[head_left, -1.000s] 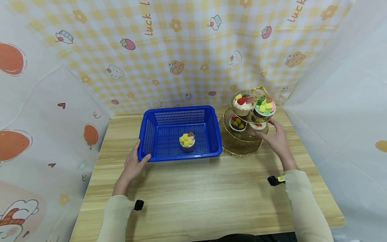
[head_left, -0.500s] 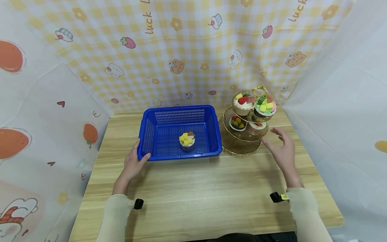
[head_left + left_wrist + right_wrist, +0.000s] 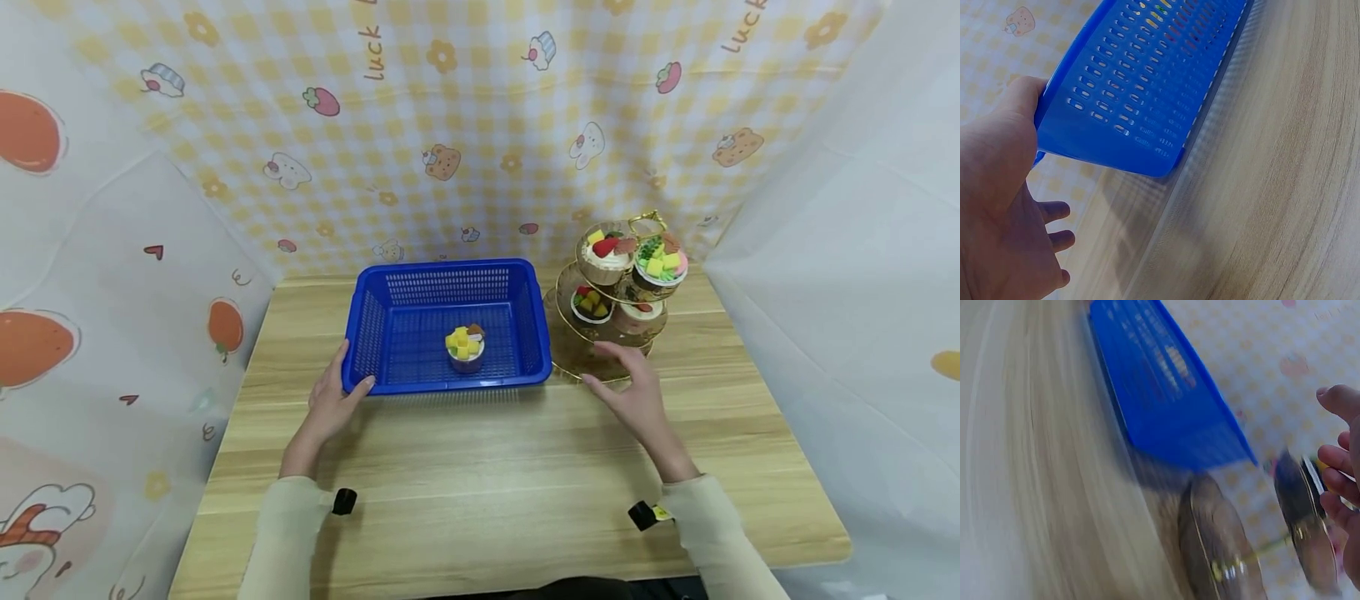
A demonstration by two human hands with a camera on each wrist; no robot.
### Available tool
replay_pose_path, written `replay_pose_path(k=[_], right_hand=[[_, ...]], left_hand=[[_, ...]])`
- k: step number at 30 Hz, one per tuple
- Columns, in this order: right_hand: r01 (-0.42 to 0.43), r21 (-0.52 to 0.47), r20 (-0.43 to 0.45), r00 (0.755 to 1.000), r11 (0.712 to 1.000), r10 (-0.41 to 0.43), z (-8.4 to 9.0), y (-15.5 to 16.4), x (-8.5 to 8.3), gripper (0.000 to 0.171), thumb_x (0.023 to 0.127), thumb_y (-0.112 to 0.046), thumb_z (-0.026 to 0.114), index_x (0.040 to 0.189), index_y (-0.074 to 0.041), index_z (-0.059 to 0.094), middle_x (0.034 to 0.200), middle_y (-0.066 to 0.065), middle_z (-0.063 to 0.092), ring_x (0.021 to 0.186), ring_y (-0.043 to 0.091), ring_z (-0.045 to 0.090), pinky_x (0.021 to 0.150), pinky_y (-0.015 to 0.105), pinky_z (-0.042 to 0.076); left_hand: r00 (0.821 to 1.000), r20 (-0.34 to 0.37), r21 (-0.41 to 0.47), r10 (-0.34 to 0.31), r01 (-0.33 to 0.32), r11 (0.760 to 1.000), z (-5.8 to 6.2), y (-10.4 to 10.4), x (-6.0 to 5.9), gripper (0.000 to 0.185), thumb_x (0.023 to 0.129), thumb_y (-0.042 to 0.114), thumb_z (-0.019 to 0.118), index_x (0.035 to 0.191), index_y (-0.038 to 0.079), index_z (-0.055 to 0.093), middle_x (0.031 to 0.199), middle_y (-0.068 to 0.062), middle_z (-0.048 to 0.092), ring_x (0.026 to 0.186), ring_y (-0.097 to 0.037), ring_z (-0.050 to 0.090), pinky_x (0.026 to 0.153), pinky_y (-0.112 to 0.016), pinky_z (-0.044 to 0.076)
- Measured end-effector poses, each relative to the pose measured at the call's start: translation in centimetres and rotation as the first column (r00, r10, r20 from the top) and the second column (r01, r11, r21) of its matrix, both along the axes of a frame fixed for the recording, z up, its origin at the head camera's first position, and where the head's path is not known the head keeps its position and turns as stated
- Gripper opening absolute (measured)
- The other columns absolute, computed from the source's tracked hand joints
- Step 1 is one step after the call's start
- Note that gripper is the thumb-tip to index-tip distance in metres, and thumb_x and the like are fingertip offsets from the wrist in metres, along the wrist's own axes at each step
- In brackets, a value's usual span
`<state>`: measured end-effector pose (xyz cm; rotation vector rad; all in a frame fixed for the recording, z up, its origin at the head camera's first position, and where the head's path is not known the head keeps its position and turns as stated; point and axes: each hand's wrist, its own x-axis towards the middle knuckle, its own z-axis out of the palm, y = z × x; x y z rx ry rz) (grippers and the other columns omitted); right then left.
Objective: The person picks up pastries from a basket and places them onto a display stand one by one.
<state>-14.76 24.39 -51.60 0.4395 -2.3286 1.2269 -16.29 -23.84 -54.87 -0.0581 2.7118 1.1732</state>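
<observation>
since the earlier frames the right hand (image 3: pixel 633 396) had left the middle tier of the gold tiered stand (image 3: pixel 600 354) and had come down and inward; it was now over the wooden table (image 3: pixel 480 467), in front of the stand's lowest plate, fingers spread and relaxed, holding nothing. the right wrist view was blurred but showed the fingertips (image 3: pixel 1338 456) apart and near the stand. the left hand (image 3: pixel 333 400) had not moved: it still rested against the near left corner of the blue basket (image 3: pixel 525 287), thumb on the rim, other fingers loose beside the wall; the left wrist view showed the thumb (image 3: pixel 1022 100) pressed to the basket wall, not curled round it. the basket had stayed in place at the table's centre back, with one cupcake with yellow cubes (image 3: pixel 465 343) on its floor, slightly right of centre. the stand stood just right of the basket, nearly touching it. it carried four cupcakes: two on the top tier (image 3: pixel 630 254), two on the middle tier (image 3: pixel 611 310). the basket's right wall lay between the right hand and the cupcake in the basket. a checked cloth backdrop (image 3: pixel 480 125) closed off the rear.
</observation>
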Motion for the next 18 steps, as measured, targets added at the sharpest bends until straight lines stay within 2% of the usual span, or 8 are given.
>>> replay_pose_path(k=[3,6,8,12,18], right_hand=[[-0.074,0.057,0.053,0.996,0.996,0.071,0.7,-1.6,-0.6,0.055,0.074,-0.007,0.086,0.124,-0.004,0.065,0.116,0.011,0.072,0.109,0.016,0.059,0.093,0.025,0.046],[-0.152,0.153,0.135,0.982,0.976,0.132,1.6,-3.2,-1.5,0.057,0.078,-0.017,0.084,0.129,-0.008,0.063,0.121,0.007,0.070,0.113,0.020,0.059,0.096,0.035,0.048],[-0.208,0.218,0.182,0.968,0.953,0.170,2.3,-4.2,-2.3,0.058,0.080,-0.023,0.083,0.133,-0.011,0.061,0.125,0.005,0.069,0.115,0.021,0.059,0.097,0.039,0.049],[-0.297,0.314,0.221,0.947,0.902,0.235,3.8,-6.3,-4.2,0.058,0.084,-0.031,0.079,0.135,-0.012,0.059,0.131,0.006,0.065,0.120,0.023,0.059,0.101,0.045,0.049],[-0.405,0.418,0.284,0.909,0.813,0.306,5.8,-9.0,-7.9,0.062,0.086,-0.031,0.077,0.139,-0.011,0.054,0.131,0.007,0.064,0.123,0.025,0.057,0.106,0.045,0.047]], left_hand=[[1.000,0.004,0.003,0.000,0.000,1.000,0.1,0.0,0.0,0.088,0.099,0.055,0.048,0.158,0.032,-0.013,0.167,-0.023,0.002,0.150,-0.052,0.004,0.115,-0.071,-0.002],[1.000,0.005,0.000,0.002,-0.002,1.000,0.1,0.0,0.0,0.087,0.099,0.055,0.048,0.158,0.032,-0.013,0.167,-0.023,0.002,0.150,-0.052,0.005,0.115,-0.070,-0.001],[1.000,0.004,-0.001,0.002,-0.002,1.000,0.1,-0.1,-0.1,0.087,0.099,0.054,0.047,0.158,0.032,-0.013,0.167,-0.023,0.002,0.150,-0.052,0.005,0.115,-0.070,-0.001],[1.000,0.002,0.002,0.001,-0.001,1.000,0.1,0.0,-0.1,0.086,0.100,0.053,0.047,0.158,0.032,-0.013,0.167,-0.023,0.002,0.151,-0.051,0.004,0.116,-0.070,-0.002],[1.000,0.002,0.006,0.002,-0.002,1.000,0.1,0.0,0.0,0.086,0.100,0.053,0.048,0.158,0.031,-0.012,0.166,-0.023,0.002,0.151,-0.051,0.004,0.116,-0.070,-0.002]])
